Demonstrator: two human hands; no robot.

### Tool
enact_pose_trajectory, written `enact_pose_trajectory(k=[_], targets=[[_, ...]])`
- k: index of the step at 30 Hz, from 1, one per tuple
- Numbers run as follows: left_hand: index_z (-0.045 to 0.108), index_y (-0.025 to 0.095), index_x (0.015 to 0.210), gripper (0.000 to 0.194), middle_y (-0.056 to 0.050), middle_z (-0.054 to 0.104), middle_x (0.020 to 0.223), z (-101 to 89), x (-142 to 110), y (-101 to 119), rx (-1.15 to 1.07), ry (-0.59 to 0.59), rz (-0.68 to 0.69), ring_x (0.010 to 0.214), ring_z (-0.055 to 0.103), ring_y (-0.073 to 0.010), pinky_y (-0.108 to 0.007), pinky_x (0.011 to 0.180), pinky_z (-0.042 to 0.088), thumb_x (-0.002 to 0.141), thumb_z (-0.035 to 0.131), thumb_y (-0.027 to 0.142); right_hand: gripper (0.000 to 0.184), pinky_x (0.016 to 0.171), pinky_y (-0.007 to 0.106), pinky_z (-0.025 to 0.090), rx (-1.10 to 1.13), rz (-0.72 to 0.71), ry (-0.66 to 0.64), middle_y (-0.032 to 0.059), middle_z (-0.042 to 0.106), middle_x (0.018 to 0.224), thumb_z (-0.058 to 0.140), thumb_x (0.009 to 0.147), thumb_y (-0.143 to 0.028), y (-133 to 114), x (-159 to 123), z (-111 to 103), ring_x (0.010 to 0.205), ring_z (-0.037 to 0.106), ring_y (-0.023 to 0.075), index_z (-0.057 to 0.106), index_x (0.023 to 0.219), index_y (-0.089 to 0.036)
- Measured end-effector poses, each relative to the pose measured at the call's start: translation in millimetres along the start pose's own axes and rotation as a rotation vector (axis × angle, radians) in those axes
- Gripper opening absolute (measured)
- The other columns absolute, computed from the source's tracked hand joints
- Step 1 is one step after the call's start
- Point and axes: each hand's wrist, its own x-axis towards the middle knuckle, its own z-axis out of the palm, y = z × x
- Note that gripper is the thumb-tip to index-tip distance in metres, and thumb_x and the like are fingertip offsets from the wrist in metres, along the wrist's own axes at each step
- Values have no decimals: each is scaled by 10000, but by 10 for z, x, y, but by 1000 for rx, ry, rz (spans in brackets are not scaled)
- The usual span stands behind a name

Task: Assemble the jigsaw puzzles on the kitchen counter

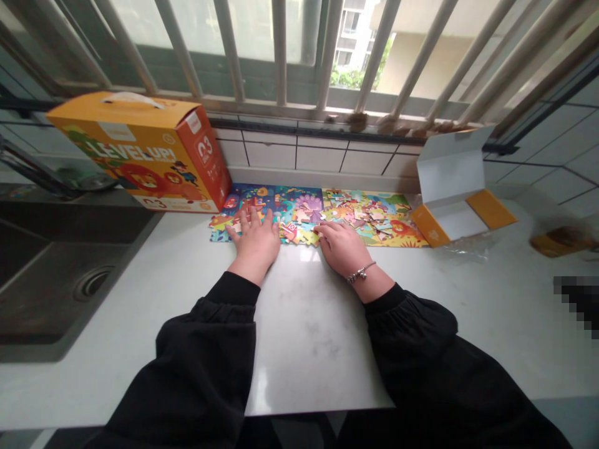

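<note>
Several colourful jigsaw puzzle sections lie in a row on the counter, with loose puzzle pieces (369, 215) heaped over the right part. My left hand (256, 240) rests flat with spread fingers on the left part of the jigsaw puzzle (255, 192), covering some of it. My right hand (344, 246), wearing a bracelet, has its fingers bent together at the puzzle's lower middle edge. A small puzzle piece (317, 231) shows at its fingertips, mostly hidden by them. Between the hands lie more pieces, one with a red and white print (289, 232).
An orange "LEVEL UP!" box (140, 156) stands at the back left beside a dark sink (42, 274). To the right, an opened orange and white box (461, 215) sits on clear plastic wrapping. White window bars (281, 56) rise behind the pale counter (309, 318).
</note>
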Motion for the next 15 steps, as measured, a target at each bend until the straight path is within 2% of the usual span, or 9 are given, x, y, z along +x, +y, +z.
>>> enact_pose_trajectory(k=[4,8,11,15], targets=[[415,236,1773,699,-194,208,1890,-24,2,28,4,-16,10,1762,144,-455,-848,1334,88,1155,260,522,440,1211,515,512,-32,85,26,128,773,1449,452,1094,-190,36,2,7,1322,675,346,788,1378,-204],[465,201,1740,727,-208,199,1887,-30,-22,92,-2,-26,119,1763,137,-455,-834,1345,65,1140,327,588,460,1250,516,482,-46,116,40,157,724,1526,438,1103,-188,31,4,12,1405,635,349,756,1435,-178],[501,254,1717,675,-160,221,1891,-15,-43,129,-36,-45,245,1765,145,-440,-844,1342,59,1144,360,582,475,1310,512,428,-12,6,68,146,635,1649,460,1121,-238,-18,-6,15,1510,569,330,700,1526,-171],[614,307,1604,515,-96,406,1834,1,-60,148,-105,-15,411,1742,267,-368,-808,1369,90,1157,396,441,514,1352,576,370,38,-195,-41,80,586,1712,593,1087,-297,-59,-28,52,1574,512,353,657,1595,-244]])
